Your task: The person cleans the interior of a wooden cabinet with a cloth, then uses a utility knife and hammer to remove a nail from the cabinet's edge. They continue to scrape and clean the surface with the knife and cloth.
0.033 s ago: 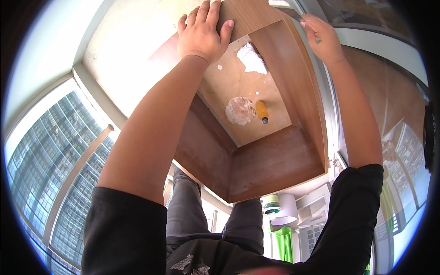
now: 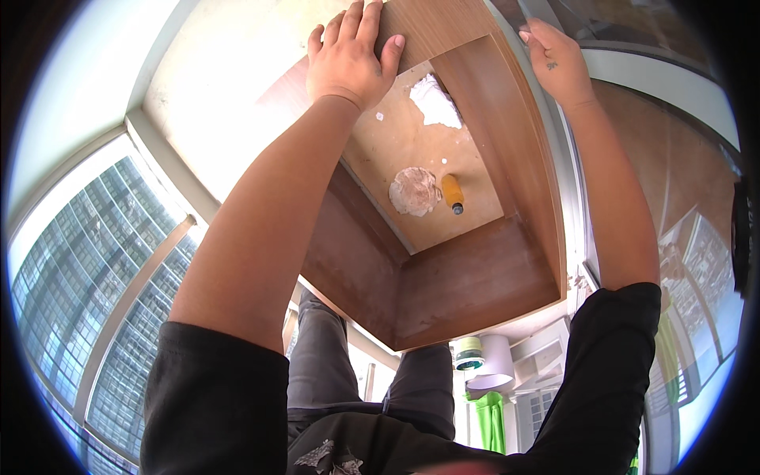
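Observation:
My left hand (image 2: 348, 67) lies with fingers spread on the top wooden panel of a brown wooden box-like frame (image 2: 483, 273). Beyond the frame's right edge, my right hand (image 2: 559, 70) is raised with its fingers curled closed. What those fingers hold, if anything, cannot be made out. On the beige surface inside the frame lie a yellow bottle with a dark cap (image 2: 452, 192), a crumpled pinkish-brown wad (image 2: 414, 191) and a crumpled white sheet (image 2: 435, 101).
Glass panels with pale frames (image 2: 661, 87) stand close on the right. A window (image 2: 103, 269) is on the left, with tall buildings behind it. Below the box are my legs (image 2: 321, 356), a white cylinder (image 2: 492, 360) and green cloth (image 2: 491, 419).
My right hand has shifted slightly upward. A thin greyish strip beside its fingertips in the earlier frame no longer shows there. My left hand and the box stay in place.

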